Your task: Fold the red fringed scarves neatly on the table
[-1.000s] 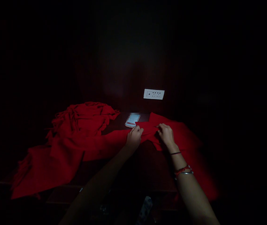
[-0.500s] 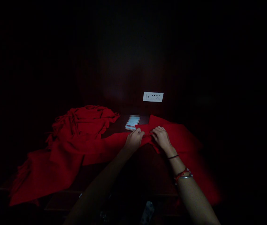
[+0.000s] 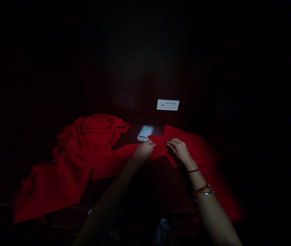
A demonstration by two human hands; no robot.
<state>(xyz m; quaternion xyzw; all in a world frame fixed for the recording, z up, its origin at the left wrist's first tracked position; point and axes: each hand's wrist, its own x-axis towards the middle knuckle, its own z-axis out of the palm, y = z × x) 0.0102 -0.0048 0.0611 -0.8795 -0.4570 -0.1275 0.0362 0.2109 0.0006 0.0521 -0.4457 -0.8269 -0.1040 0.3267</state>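
Note:
A long red cloth with fringed ends, like a scarf (image 3: 106, 158), stretches across a dark table from the left towards the middle. My left hand (image 3: 144, 151) is closed on a folded strip of it near the middle. Just to the right, my right hand (image 3: 179, 149) pinches the same strip, its fingertips bent at the cloth's edge. Flat red cloth (image 3: 201, 150) spreads beyond and under my right hand and hangs down at the right. Whether this is one piece with the scarf I cannot tell.
A phone (image 3: 144, 134) with a lit screen lies behind my left hand. On the dark wall is a white socket panel (image 3: 168, 105). A bunched heap of red fringed cloth (image 3: 91, 130) sits at the back left. Drawer fronts (image 3: 68, 217) show below the table edge (image 3: 176, 211).
My right hand has shifted slightly to the right, widening the gap between my hands. My left hand has moved slightly left and keeps its hold. The cloth between them looks flatter.

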